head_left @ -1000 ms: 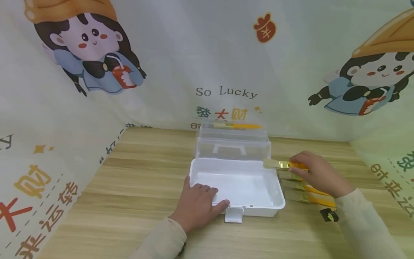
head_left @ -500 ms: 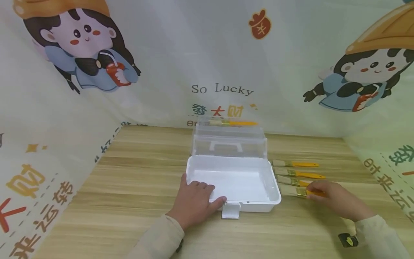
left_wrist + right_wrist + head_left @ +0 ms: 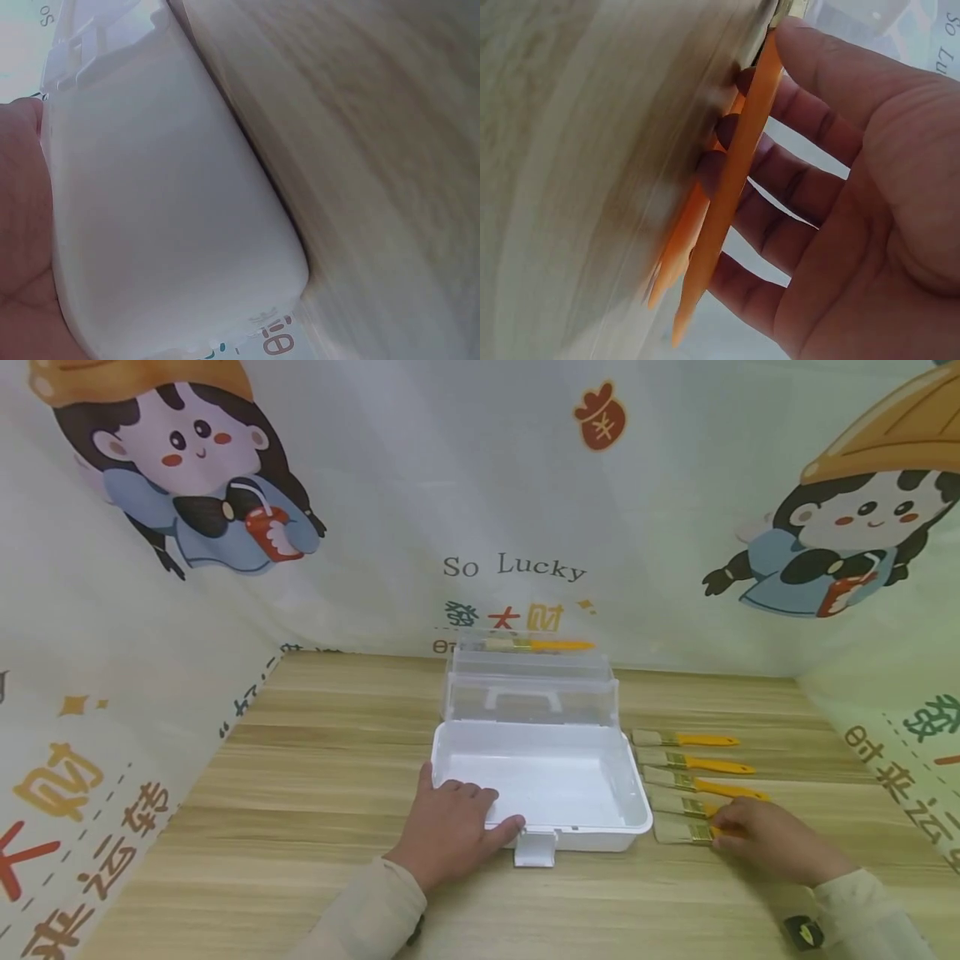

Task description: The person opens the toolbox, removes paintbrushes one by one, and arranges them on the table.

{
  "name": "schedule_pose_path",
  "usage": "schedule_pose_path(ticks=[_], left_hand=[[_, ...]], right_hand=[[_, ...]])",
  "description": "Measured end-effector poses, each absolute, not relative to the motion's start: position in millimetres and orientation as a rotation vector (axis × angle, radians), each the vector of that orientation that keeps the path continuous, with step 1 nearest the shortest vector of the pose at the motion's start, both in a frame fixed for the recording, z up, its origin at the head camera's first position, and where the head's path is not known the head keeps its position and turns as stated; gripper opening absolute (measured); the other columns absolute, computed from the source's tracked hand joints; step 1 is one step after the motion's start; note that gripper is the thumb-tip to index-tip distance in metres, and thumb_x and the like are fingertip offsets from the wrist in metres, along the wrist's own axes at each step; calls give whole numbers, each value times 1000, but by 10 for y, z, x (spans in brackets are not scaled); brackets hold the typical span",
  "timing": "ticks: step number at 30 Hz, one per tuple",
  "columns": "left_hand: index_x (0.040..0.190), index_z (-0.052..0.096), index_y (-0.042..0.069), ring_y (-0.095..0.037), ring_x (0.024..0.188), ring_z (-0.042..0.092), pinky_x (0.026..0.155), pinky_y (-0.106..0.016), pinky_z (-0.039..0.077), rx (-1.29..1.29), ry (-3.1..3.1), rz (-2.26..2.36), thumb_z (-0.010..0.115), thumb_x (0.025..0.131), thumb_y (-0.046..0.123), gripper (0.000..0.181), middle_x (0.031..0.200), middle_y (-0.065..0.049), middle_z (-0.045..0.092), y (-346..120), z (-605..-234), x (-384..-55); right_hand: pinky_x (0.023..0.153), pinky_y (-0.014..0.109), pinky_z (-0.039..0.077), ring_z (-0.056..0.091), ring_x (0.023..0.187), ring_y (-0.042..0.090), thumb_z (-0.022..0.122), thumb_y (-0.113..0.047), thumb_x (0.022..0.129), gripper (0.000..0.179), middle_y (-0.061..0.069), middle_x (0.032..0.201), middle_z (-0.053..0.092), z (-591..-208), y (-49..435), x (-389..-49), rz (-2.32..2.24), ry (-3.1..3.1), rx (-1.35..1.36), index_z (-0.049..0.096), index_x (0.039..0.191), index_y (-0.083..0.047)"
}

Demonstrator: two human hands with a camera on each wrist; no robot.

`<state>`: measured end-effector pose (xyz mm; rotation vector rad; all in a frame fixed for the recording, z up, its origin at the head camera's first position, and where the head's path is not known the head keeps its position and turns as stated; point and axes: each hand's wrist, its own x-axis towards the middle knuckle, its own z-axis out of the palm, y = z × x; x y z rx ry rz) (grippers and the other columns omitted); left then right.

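My left hand (image 3: 453, 835) lies over the front left corner of a white plastic box (image 3: 603, 841), with fingertips inside the rim and the thumb along the front edge. The left wrist view shows the palm against the box's outer wall (image 3: 165, 195). To the right of the box, my right hand (image 3: 772, 839) pinches a flat paintbrush (image 3: 684, 833) by its orange handle, close over the table. More paintbrushes (image 3: 708, 741) of the same kind lie in a row behind it, bristles toward the box. An orange handle (image 3: 679, 247) shows behind the held one in the right wrist view.
The box's clear lid (image 3: 532, 702) stands tipped back behind it, and another orange-handled paintbrush (image 3: 551, 646) shows at the lid's top. The latch (image 3: 536, 850) hangs down in front. Printed cloth (image 3: 390, 527) walls in the wooden table (image 3: 322, 760) at the back and sides.
My right hand has gone from beside the box's right rim, where it held a paintbrush, to the front of the row. One more paintbrush now shows there. The left hand stays on the box.
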<state>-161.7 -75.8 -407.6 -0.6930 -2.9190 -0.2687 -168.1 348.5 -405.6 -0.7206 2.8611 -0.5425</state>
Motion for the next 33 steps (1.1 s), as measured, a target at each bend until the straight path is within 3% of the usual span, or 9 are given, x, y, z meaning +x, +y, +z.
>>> schedule_pose_path(ticks=[8, 18, 26, 33], left_hand=[[118, 69, 13, -28, 109, 63, 108, -70, 19, -674, -2905, -266, 35, 99, 65, 66, 113, -5, 71, -780, -4064, -1628], [119, 69, 14, -28, 109, 63, 108, -70, 19, -690, -2920, -266, 34, 99, 66, 66, 114, -5, 71, -786, -4035, -1605], [117, 69, 14, -28, 108, 63, 108, -70, 18, -702, -2922, -286, 36, 99, 65, 63, 112, -4, 71, -787, -4023, -1610], [117, 70, 14, -27, 108, 63, 109, -69, 17, -697, -2941, -288, 37, 99, 65, 63, 112, -3, 71, -775, -4065, -1610]], right_hand=[[75, 38, 54, 63, 88, 17, 74, -20, 89, 10, -6, 96, 69, -4030, 3427, -1709, -523, 2903, -666, 74, 96, -13], [74, 41, 55, 65, 88, 16, 67, -15, 96, 7, -7, 98, 68, -3621, 3235, -1841, -579, 3019, -777, 72, 101, -13], [82, 47, 53, 64, 91, 21, 64, -12, 97, 9, 3, 99, 69, -3120, 2575, -2488, -589, 3050, -988, 71, 101, -8], [94, 51, 47, 61, 107, 33, 60, -16, 100, 22, 15, 114, 68, -2941, 1990, -3151, -591, 2999, -925, 68, 114, -1]])
